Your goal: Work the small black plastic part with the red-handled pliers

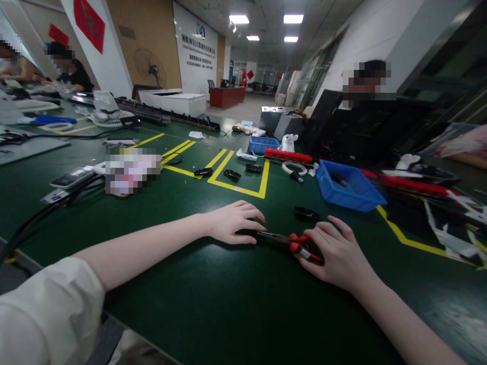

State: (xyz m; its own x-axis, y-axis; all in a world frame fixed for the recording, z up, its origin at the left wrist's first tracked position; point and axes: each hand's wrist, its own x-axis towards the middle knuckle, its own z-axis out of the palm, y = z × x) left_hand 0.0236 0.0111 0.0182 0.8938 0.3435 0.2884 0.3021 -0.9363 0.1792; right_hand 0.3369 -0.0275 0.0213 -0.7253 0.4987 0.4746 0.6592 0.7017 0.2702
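Observation:
My right hand [335, 246] grips long-nose pliers [279, 238] by their red and black handles, low over the green table. The dark jaws point left, towards my left hand [236, 223]. Between the thumb and fingers of that hand is a small black part [249, 232], mostly hidden by them. The tips of the pliers meet or overlap this part; whether they clamp it I cannot tell. Another black part [306, 214] lies on the table just beyond my right hand.
Several similar black parts [232, 175] lie in and beside the yellow tape marks [238, 189]. A blue bin [350, 190] stands at right, a smaller blue tray [263, 145] farther back. A phone [131, 172] and cables are at left. People sit across the table.

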